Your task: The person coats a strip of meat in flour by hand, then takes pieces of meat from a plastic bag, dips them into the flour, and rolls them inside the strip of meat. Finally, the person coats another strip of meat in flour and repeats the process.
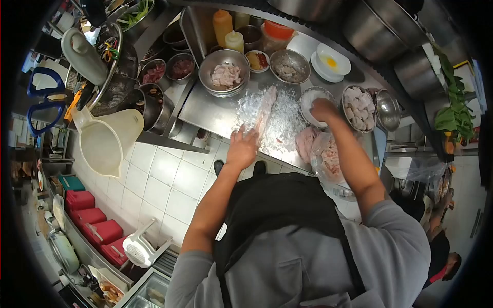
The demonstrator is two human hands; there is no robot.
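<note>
A long, floured strip of raw meat lies on the steel counter amid scattered white flour. My left hand rests at the strip's near end by the counter edge, fingers apart. My right hand reaches into a metal bowl of white flour; its fingertips are too small and hidden to make out. Beside that bowl, on the right, stands a bowl of pale floured pieces. Raw meat in a clear plastic bag lies below my right forearm.
Bowls of pale meat and wet mixture stand behind the strip, near squeeze bottles. A white bowl holding yellow liquid is at the back. Left are a strainer jug and pots. Another person is at the far right.
</note>
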